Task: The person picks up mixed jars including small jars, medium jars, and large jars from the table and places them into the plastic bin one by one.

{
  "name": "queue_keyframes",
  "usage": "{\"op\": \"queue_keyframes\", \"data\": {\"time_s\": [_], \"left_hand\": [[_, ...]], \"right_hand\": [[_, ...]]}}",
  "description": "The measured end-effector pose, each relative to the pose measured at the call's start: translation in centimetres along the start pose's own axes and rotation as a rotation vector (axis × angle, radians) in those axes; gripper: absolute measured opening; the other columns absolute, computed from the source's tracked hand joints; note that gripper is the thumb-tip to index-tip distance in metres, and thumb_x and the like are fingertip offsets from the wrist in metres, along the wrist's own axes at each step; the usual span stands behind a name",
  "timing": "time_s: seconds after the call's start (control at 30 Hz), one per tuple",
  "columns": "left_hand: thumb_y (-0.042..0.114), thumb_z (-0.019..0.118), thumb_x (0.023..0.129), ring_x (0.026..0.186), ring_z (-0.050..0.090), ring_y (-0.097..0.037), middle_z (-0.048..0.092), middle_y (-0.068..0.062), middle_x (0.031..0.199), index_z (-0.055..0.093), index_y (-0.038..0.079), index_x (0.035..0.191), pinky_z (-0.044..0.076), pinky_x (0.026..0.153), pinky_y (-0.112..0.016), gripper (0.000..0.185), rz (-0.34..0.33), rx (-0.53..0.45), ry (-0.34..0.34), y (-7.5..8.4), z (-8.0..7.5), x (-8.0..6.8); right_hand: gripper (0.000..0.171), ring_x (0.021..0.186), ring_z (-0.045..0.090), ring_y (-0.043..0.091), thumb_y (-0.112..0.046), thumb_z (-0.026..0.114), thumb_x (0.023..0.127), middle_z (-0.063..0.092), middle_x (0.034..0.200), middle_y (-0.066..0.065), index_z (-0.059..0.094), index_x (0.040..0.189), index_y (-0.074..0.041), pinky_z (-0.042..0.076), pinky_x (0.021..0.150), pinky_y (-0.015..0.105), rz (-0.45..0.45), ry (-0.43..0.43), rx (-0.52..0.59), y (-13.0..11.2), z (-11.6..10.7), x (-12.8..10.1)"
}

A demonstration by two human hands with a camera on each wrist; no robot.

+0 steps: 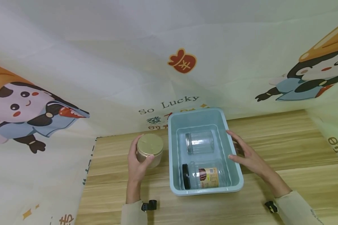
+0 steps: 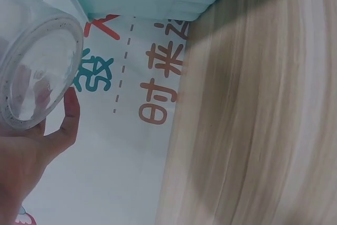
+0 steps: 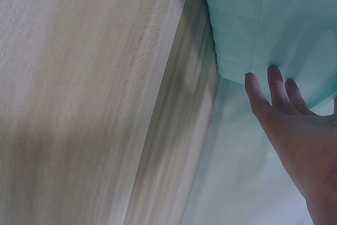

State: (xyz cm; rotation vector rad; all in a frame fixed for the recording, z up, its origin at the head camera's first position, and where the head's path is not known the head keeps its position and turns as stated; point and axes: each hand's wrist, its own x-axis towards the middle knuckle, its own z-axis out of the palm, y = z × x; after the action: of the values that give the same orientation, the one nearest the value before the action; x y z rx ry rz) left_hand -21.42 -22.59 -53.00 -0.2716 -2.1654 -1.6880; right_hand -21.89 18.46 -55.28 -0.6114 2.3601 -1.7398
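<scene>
Left of the bin (image 1: pixel 233 184), centre frame, our left hand (image 1: pixel 138 164) curls its fingers round the gold-lidded jar (image 1: pixel 150 149) on the tabletop (image 1: pixel 284 147). Clear, rigid, likely slippery; grip the sides. Right hand (image 1: pixel 249 154), fingers straight, rests against the bin wall.

2 jars (image 1: pixel 199 142) lie in the bin, cartoon cloth (image 1: pixel 101 72) draped behind.

Clear jar (image 1: pixel 149 151), matt gold lid
</scene>
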Motion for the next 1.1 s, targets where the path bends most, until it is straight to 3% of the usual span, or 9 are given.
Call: {"op": "queue_keyframes", "data": {"time_s": [0.13, 0.37, 0.5, 0.57, 0.8, 0.97, 1.1], "left_hand": [[0.017, 0.078, 0.07, 0.122, 0.05, -0.024, 0.056, -0.01, 0.134, 0.051, 0.008, 0.142, 0.032, 0.104, -0.055, 0.078, -0.006, 0.018, 0.005, 0.8, 0.0, 0.2], [0.017, 0.082, 0.067, 0.114, 0.052, -0.02, 0.057, -0.02, 0.124, 0.054, -0.002, 0.136, 0.036, 0.099, -0.054, 0.076, 0.016, 0.085, -0.022, 5.1, 0.2, 0.5], [0.012, 0.082, 0.066, 0.115, 0.052, -0.022, 0.057, -0.022, 0.123, 0.053, -0.004, 0.135, 0.035, 0.1, -0.055, 0.077, 0.025, 0.118, -0.036, 5.8, 0.2, 0.6], [0.013, 0.083, 0.065, 0.114, 0.052, -0.022, 0.058, -0.022, 0.122, 0.054, -0.004, 0.135, 0.036, 0.099, -0.055, 0.077, 0.029, 0.124, -0.04, 5.8, 0.2, 0.6], [0.017, 0.088, 0.06, 0.112, 0.053, -0.028, 0.06, -0.017, 0.123, 0.056, 0.005, 0.137, 0.039, 0.097, -0.057, 0.084, 0.058, 0.156, -0.059, 2.4, -0.3, 0.6], [0.02, 0.09, 0.061, 0.112, 0.055, -0.025, 0.061, -0.008, 0.124, 0.058, 0.012, 0.138, 0.043, 0.095, -0.055, 0.084, 0.078, 0.183, -0.086, 2.5, -0.3, 0.9], [0.025, 0.09, 0.062, 0.113, 0.056, -0.027, 0.06, -0.006, 0.125, 0.058, 0.011, 0.137, 0.044, 0.093, -0.056, 0.083, 0.105, 0.202, -0.109, 2.9, -0.1, 1.3]], "right_hand": [[0.081, 0.134, 0.039, 0.047, -0.006, 0.061, 0.095, 0.026, 0.158, 0.021, 0.018, 0.16, -0.028, 0.038, 0.098, 0.02, 0.001, 0.001, 0.004, 0.1, 0.1, 0.0], [0.081, 0.133, 0.04, 0.046, -0.005, 0.061, 0.094, 0.028, 0.157, 0.022, 0.018, 0.16, -0.028, 0.039, 0.098, 0.021, -0.001, 0.002, 0.008, 0.0, 0.1, 0.1], [0.081, 0.132, 0.041, 0.046, -0.005, 0.061, 0.094, 0.029, 0.156, 0.023, 0.018, 0.16, -0.027, 0.04, 0.097, 0.022, -0.005, 0.002, 0.009, 0.0, 0.1, 0.1], [0.081, 0.131, 0.042, 0.046, -0.005, 0.061, 0.094, 0.03, 0.156, 0.023, 0.018, 0.16, -0.026, 0.04, 0.097, 0.022, -0.008, 0.004, 0.009, 0.0, 0.2, 0.1], [0.081, 0.131, 0.042, 0.047, -0.005, 0.06, 0.094, 0.029, 0.156, 0.023, 0.018, 0.16, -0.027, 0.039, 0.097, 0.022, -0.006, 0.014, -0.001, 0.1, 0.2, -0.2], [0.081, 0.133, 0.04, 0.047, -0.005, 0.06, 0.094, 0.028, 0.157, 0.023, 0.018, 0.16, -0.027, 0.038, 0.098, 0.021, -0.009, 0.014, 0.002, 0.0, 0.2, -0.1], [0.081, 0.132, 0.04, 0.048, -0.005, 0.06, 0.094, 0.028, 0.157, 0.023, 0.018, 0.16, -0.027, 0.038, 0.098, 0.021, -0.005, 0.014, 0.001, -0.1, 0.2, 0.0]]}}
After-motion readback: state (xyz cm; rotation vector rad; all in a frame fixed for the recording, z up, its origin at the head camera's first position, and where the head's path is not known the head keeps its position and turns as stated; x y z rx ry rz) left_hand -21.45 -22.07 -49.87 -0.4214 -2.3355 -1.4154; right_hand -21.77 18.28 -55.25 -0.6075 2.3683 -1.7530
